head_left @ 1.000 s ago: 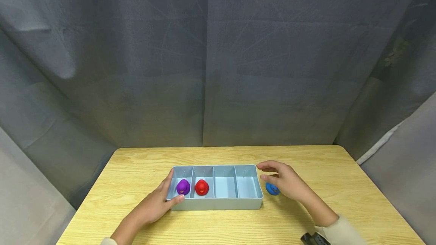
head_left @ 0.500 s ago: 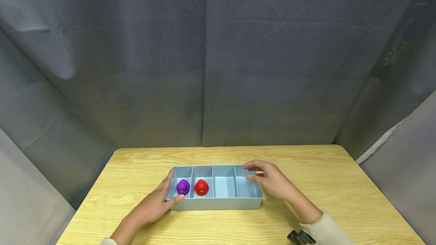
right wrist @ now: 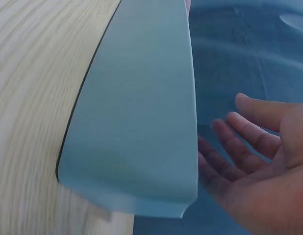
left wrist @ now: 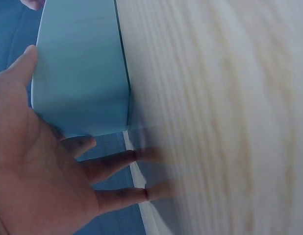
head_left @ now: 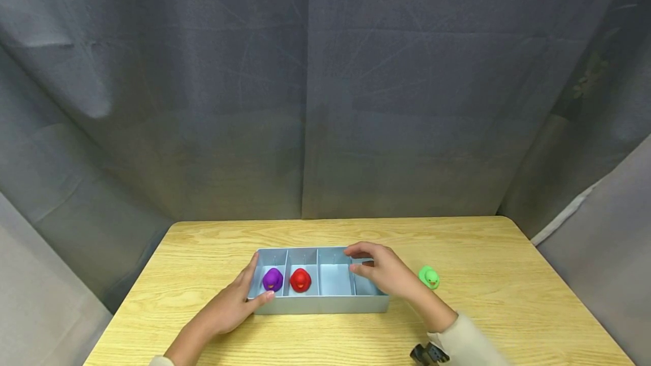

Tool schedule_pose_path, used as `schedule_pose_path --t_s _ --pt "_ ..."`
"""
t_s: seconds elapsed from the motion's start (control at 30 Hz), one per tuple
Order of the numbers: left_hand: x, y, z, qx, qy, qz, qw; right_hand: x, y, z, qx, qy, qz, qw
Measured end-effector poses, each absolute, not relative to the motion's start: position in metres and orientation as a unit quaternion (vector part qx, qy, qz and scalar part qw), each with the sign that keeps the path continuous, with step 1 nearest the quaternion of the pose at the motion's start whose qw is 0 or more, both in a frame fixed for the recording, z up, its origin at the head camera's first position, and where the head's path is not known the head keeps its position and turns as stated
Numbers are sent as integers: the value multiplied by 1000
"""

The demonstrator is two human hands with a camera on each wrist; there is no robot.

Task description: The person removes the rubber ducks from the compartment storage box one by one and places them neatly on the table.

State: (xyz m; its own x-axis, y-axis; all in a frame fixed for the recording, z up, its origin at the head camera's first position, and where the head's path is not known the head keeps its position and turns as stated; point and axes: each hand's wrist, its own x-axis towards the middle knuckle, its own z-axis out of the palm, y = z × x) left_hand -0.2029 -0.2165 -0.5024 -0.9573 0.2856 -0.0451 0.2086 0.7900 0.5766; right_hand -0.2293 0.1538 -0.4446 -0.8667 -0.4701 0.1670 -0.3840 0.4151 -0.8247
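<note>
Here's the left hand [head_left: 231,305] at the left end of the pale blue four-compartment box [head_left: 321,305], thumb laid along the near rim, fingers running back beside the end wall to the far corner. The left wrist view shows those fingers long, nearly straight and fanned apart, hand touching the box.

Over to the right hand [head_left: 389,273], and it's up above the box's right end, poised over the fourth compartment with fingertips past the divider towards the third. Fingers softly bent, thumb well clear of them, a plain gap between; the right wrist view shows nothing in its grasp.

Inside the box now: a purple toy duck [head_left: 273,279] in the first compartment from the left, just beside the left thumb, and a red toy duck [head_left: 300,280] in the second. The fourth compartment is partly hidden by the right hand. Out on the wood-grain table [head_left: 203,253], a green toy duck [head_left: 429,277] sits right of the box, near the right forearm, beak to the near side.

A beige sleeve [head_left: 468,344] covers that arm, a black device [head_left: 429,354] at the wrist, and grey curtains [head_left: 229,100] hang behind it all.
</note>
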Motion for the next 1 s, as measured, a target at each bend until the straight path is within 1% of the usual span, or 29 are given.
schedule_pose_path --t_s 0.27,0.63,0.83,1.0 --pt "-203 -216 -501 132 944 296 67 -230 137 -450 -264 838 -475 54" --pt "-202 -216 -499 131 943 299 70 -230 118 -453 -282 857 -432 20" --pt "-202 -216 -500 132 943 299 68 -234 106 -455 -285 839 -461 48" --pt "-202 -216 -501 132 943 299 67 -235 97 -459 -289 834 -467 57"
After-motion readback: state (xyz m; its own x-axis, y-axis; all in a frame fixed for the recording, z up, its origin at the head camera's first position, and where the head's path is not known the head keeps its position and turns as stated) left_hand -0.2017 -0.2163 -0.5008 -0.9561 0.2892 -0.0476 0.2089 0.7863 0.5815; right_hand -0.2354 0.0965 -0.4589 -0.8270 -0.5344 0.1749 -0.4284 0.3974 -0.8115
